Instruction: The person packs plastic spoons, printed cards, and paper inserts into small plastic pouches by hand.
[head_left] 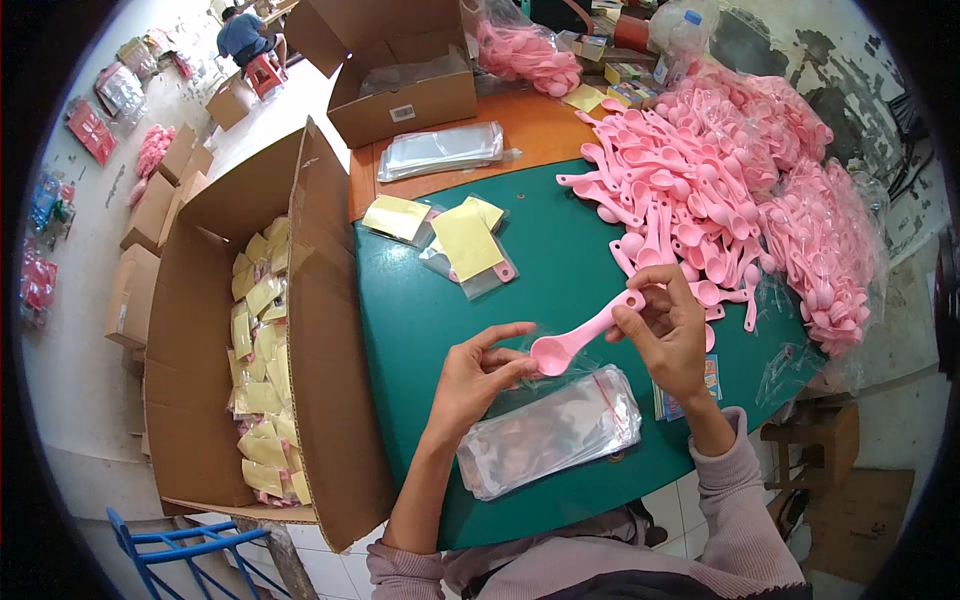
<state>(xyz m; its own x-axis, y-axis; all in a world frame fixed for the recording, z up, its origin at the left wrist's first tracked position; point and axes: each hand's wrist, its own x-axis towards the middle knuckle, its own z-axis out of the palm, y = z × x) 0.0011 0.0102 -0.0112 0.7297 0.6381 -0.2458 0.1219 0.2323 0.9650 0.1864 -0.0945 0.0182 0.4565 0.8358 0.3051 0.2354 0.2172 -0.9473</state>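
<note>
My right hand [668, 335] pinches the handle end of a pink measuring spoon [585, 334], held at a slant above the green table. The spoon's bowl points toward my left hand [477, 372], whose thumb and fingers are closed on a thin clear plastic bag [549, 378] beside the bowl. The bag's outline is faint, and I cannot tell whether the bowl is inside it. Just below my hands lies a stack of clear plastic bags [555, 430]. A large heap of pink spoons [680, 180] spreads beyond my right hand.
At left stands a big open cardboard box [340, 400] of packed pouches with yellow cards [262, 400]. More yellow-card pouches [466, 245] and a second bag stack [440, 152] lie farther back. Bagged spoons [822, 250] crowd the right. A person [243, 40] sits far off.
</note>
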